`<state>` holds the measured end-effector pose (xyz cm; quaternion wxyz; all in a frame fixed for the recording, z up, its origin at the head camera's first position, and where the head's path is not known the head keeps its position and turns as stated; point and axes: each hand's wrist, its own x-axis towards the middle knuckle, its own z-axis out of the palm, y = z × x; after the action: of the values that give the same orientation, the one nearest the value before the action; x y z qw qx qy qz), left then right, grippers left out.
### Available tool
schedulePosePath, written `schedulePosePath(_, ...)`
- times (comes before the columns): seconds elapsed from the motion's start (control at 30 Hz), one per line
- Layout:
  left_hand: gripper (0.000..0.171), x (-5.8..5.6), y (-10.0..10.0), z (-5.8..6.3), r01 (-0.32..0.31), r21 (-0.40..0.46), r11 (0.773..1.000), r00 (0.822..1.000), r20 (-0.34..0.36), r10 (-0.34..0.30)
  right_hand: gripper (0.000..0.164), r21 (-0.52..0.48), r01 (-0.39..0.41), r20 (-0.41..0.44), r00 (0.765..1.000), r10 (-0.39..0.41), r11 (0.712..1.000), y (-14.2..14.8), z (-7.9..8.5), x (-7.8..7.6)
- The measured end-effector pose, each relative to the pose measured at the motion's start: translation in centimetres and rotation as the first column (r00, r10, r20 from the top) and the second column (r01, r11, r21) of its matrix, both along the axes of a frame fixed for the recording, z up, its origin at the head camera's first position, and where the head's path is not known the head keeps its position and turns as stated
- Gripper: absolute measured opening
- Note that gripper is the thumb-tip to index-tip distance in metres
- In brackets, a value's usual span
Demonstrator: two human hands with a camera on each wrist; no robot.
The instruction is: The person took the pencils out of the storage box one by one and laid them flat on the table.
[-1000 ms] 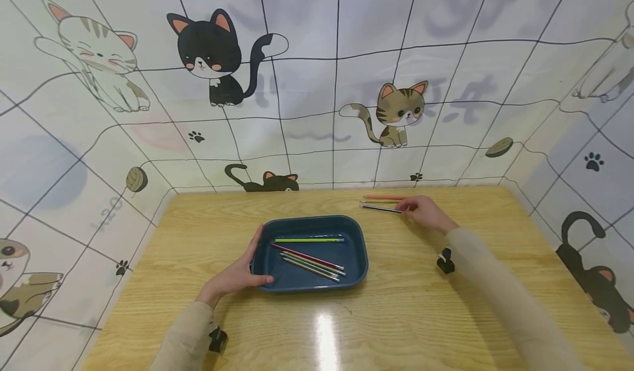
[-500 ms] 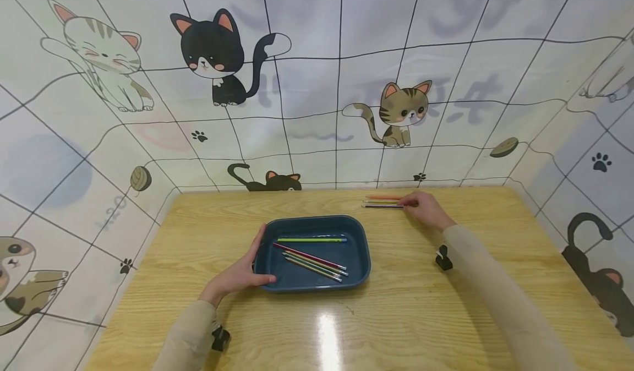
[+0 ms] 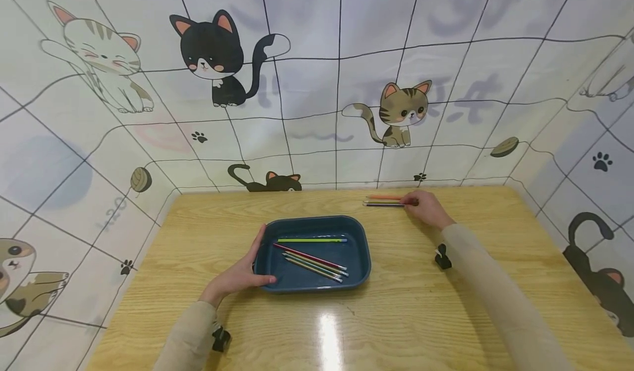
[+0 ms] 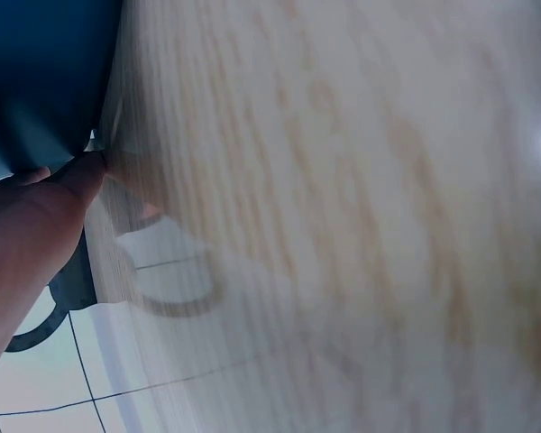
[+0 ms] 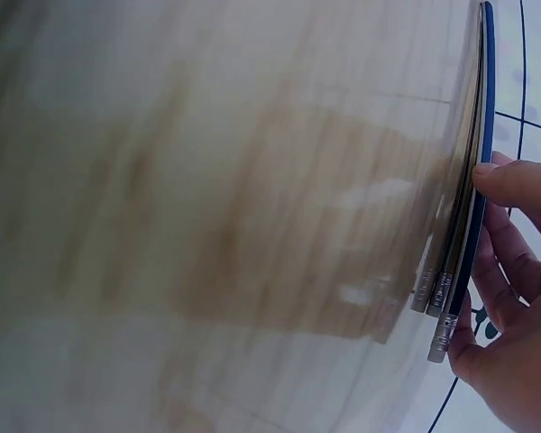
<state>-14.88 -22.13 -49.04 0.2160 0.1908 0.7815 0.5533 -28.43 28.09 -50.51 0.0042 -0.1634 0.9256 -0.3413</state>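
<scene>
My left hand [image 3: 238, 278] holds the left end of a dark blue rectangular tray [image 3: 365, 255], its thumb at the front rim and its fingers along the outer left side. Inside the tray lie a lime-green pencil [image 3: 311, 240], a dark red pencil [image 3: 307, 254] and other pencils slanting below. At the back right, my right hand [image 3: 427, 208] pinches a dark blue pencil [image 3: 381, 205] between thumb and fingers. Right beside it lie a yellowish pencil [image 3: 382, 201] and an orange pencil [image 3: 383, 197]. The right wrist view shows the thumb on the dark blue pencil [image 5: 469, 244], its silver eraser end pointing down.
The wooden table [image 3: 411, 316] meets a cat-print cloth wall [image 3: 317, 85] at the back, close behind the pencils. Similar cloth stands on both sides. Bare wood lies in front of the tray and right of it.
The dark blue pencil was slanted, its near end apart from the others; my right hand has shifted it back, level and close alongside them. The left hand and tray have stayed in place.
</scene>
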Motion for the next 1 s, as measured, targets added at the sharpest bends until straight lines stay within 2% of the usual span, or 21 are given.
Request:
schedulePosePath(0.37,0.118,0.1,0.1,0.0,0.001,0.008,1.000,1.000,-0.007,-0.001,0.014,-0.034,0.032,-0.001,0.999,-0.032,0.999,0.3,-0.1,0.2)
schedulePosePath(0.77,0.118,0.2,0.0,0.0,-0.010,-0.015,1.000,1.000,-0.021,0.010,0.023,-0.086,0.119,0.051,0.992,-0.115,0.989,0.7,0.8,1.6)
schedulePosePath(1.0,0.117,0.2,0.0,-0.2,-0.011,-0.015,1.000,1.000,-0.014,0.011,0.024,-0.192,0.142,0.047,0.990,-0.136,0.971,0.1,1.3,2.9)
